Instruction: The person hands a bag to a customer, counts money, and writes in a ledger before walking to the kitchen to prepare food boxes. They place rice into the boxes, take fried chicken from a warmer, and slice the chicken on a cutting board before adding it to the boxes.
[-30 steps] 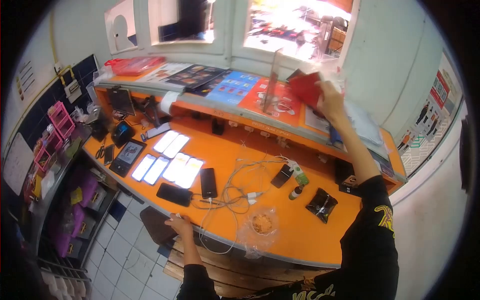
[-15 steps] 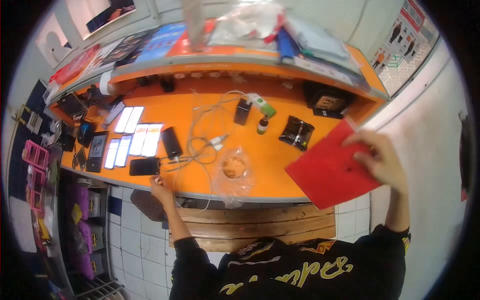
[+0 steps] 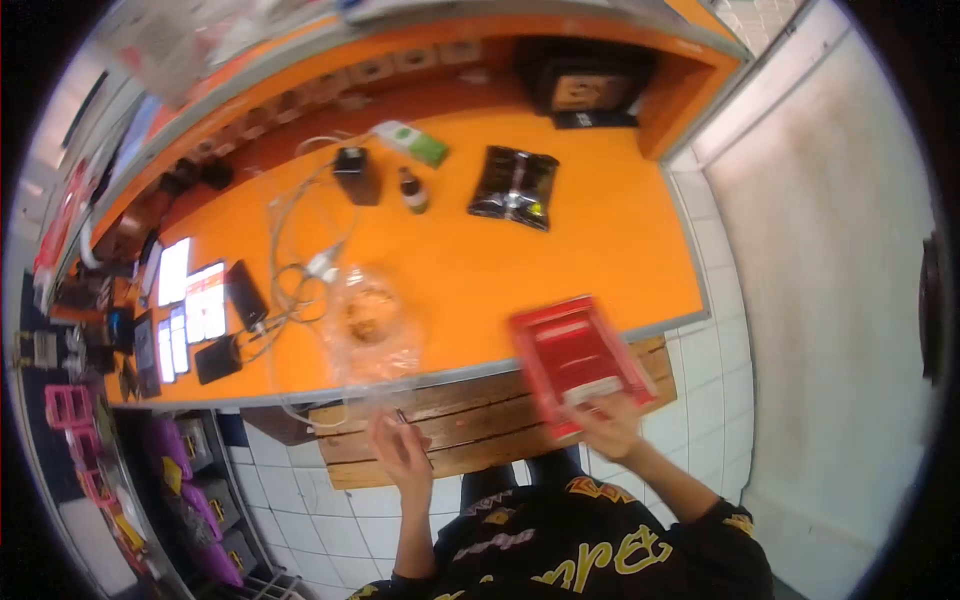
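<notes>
In my right hand (image 3: 608,425) is a flat red box (image 3: 575,350), gripped by its near edge. It shows a raised rim around a recessed, shiny middle, and its far part overlaps the front edge of the orange table (image 3: 620,270). My left hand (image 3: 402,448) is just off the table's front edge, fingers curled around a small dark, thin thing too blurred to name. Beyond that hand lies a clear plastic bag (image 3: 370,320) with something brownish in it.
A black shiny packet (image 3: 515,187), a small dark bottle (image 3: 412,190), a black box (image 3: 356,176) and a green-white carton (image 3: 412,143) stand farther back. Tangled white cables (image 3: 290,285) and several phones (image 3: 206,303) lie at the left. A wooden bench (image 3: 460,425) is below.
My right hand has brought the red box down and left, turning it so the recessed side shows. My left hand has left the black phone and moved toward my body. The view has swung right.
</notes>
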Demonstrator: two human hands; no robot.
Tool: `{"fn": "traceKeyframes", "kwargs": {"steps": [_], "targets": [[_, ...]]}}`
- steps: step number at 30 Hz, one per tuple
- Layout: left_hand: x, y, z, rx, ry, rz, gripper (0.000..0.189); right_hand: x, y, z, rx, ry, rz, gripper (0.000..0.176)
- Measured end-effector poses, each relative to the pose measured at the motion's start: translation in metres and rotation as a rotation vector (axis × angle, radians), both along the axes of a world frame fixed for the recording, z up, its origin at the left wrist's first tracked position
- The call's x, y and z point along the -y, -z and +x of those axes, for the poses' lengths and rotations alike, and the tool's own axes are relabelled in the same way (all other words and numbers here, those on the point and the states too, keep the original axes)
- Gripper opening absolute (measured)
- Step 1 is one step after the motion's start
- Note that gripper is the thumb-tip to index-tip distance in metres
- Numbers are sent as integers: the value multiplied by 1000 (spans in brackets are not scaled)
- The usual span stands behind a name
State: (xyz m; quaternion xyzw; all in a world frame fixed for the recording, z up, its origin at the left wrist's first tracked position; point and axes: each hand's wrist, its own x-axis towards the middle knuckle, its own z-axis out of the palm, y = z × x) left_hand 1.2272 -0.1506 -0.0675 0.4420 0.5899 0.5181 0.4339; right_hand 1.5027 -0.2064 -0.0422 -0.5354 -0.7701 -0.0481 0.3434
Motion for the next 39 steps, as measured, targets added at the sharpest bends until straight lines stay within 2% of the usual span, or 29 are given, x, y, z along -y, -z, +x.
{"fn": "traceKeyframes", "kwargs": {"steps": [2,4,6,7,9,10,11,12,13,14,15,16,17,18,21,22,23,24,25,26,27,30,31,32,33,34,36,37,39], "targets": [[5,6,28,62,27,40,40,9,48,-24,-49,-90,-85,8],[7,9,42,119,45,75,40,-14,74,-45,-24,-213,-24,13],[-1,5,46,-143,118,146,44,-35,83,-60,-26,-174,-126,10],[-8,-9,64,26,30,160,46,-41,82,-62,-35,-167,-132,10],[-10,-3,65,-18,94,228,47,-48,65,-65,-420,-147,-390,22],[-12,1,65,-52,147,302,47,-47,53,-64,-425,-145,-387,22],[-6,-10,77,-86,116,250,34,-41,39,-64,-807,-185,-500,29],[-4,-12,82,-88,118,246,34,-33,33,-63,-1191,-221,-607,37],[-2,-13,86,-438,248,350,25,-24,35,-65,-1174,-254,-682,47],[-1,-11,89,-792,376,447,17,-18,38,-64,-1178,-256,-688,47],[2,-6,94,-799,374,441,17,-13,42,-62,-1172,-152,-778,44],[5,1,99,-632,441,359,12,-11,45,-61,-1161,-50,-867,42],[6,8,101,-464,502,276,9,-17,41,-57,-1145,53,-764,38],[3,13,100,-470,494,271,9,-21,41,-50,-1147,44,-772,38],[-14,24,97,-157,307,27,16,-34,52,-26,-1125,173,-862,31],[-24,21,100,-165,297,24,16,-41,63,-20,-1014,250,-719,27],[-37,14,104,-391,324,97,20,-48,68,-18,-902,324,-573,23],[-45,10,107,-615,351,169,24,-57,68,-17,-906,316,-578,23],[-48,13,105,-621,344,167,24,-67,65,-17,-745,398,-579,20],[-50,19,102,-884,438,153,31,-72,63,-19,-584,476,-575,18],[-54,23,99,-1145,532,139,38,-73,64,-20,-585,469,-572,18],[-64,30,84,-1144,632,270,42,-74,68,-21,-661,410,-522,18],[-68,31,75,-1147,614,254,42,-73,70,-22,-795,432,-577,18],[-74,32,68,-1041,652,292,39,-72,71,-21,-934,465,-627,20],[-77,32,63,-935,691,331,36,-72,76,-21,-934,456,-631,20],[-77,33,60,-940,686,326,36,-73,82,-22,-1034,442,-609,21],[-77,34,55,-718,562,217,31,-76,84,-25,-1136,422,-589,23],[-75,34,55,-722,558,215,31,-78,81,-27,-1155,410,-601,24],[-61,34,59,-543,331,79,20,-79,76,-27,-1173,398,-618,26]]}}
